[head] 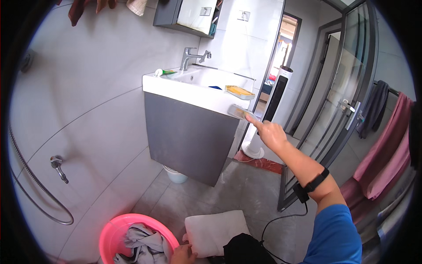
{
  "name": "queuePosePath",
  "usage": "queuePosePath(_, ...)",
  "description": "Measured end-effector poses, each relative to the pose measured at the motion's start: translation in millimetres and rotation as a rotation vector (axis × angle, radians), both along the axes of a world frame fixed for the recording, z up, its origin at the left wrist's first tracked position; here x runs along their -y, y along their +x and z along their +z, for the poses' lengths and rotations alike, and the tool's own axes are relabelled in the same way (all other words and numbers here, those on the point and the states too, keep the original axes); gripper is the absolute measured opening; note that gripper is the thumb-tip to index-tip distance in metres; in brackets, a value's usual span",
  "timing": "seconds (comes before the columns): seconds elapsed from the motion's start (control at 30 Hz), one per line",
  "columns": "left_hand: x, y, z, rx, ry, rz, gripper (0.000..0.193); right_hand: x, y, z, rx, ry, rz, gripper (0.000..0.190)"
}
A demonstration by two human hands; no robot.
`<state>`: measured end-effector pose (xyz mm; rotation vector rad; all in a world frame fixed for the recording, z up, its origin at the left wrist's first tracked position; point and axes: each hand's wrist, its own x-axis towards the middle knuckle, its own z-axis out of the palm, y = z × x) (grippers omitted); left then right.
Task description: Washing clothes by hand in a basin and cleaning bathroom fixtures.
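My right hand [272,133] reaches out to the front corner of the white washbasin [184,89], gripping a scrubbing brush [242,112] with pale bristles upward. Just above it, a tray with a yellow-orange block [240,91], perhaps soap, lies on the basin's edge. At the bottom my left hand [184,254] is beside the rim of a pink plastic tub [108,227], near a white cushion [216,231]; whether it holds anything is unclear. Grey wet-looking cloth [148,244] is heaped in the tub.
A green tube [168,72] lies near the chrome faucet [188,59]. A white tower fan [275,99] stands behind the basin, by the open glass door [329,109]. A small bucket [175,175] is under the grey cabinet [191,132]. A black cable [280,217] hangs from my right armband.
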<state>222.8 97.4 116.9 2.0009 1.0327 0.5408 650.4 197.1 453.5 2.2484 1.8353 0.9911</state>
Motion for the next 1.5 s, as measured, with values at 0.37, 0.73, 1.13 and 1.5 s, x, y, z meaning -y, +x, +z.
queuePosePath(0.37,-13.5,7.3,-27.5,-0.01,-0.107,-0.093,0.042,-98.7,-44.9,-10.4,-0.224,0.072,0.212,0.053)
queuePosePath(0.73,19.6,-15.1,-0.6,-0.166,-0.096,0.015,0.039,-16.5,1.1,-6.2,-0.205,-0.023,0.064,0.061)
queuePosePath(1.13,-7.8,-24.4,19.9,-0.232,-0.121,0.142,0.038,-259.6,-159.1,15.1,-0.065,0.027,0.263,0.046)
queuePosePath(1.5,10.8,-13.1,16.3,0.022,-0.024,0.05,0.032,-55.8,-42.9,24.7,0.078,-0.151,0.01,0.067)
